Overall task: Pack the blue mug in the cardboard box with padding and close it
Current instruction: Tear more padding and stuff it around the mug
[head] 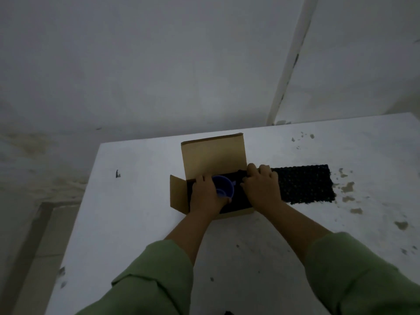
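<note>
1. The cardboard box (179,196) stands open on the white table (136,212), its tall flap upright on the far side and a short flap splayed out on its left.
2. The blue mug (223,186) sits inside the box, mouth up, on dark padding that lines it.
3. The left hand (205,196) curls around the mug's left wall and holds it.
4. The right hand (261,187) lies with fingers bent over the black padding sheet (304,185) at the box's right rim; whether it pinches the sheet or only presses it, I cannot tell.
5. Risk: most of the sheet trails out to the right of the box. Folded in carelessly, it could bunch against the mug's handle and tip the mug, or stand proud and stop the flaps shutting.
6. Room: the table lies open to the left, right and near side of the box. The wall is close behind the tall flap, and the table's left edge is well off.
</note>
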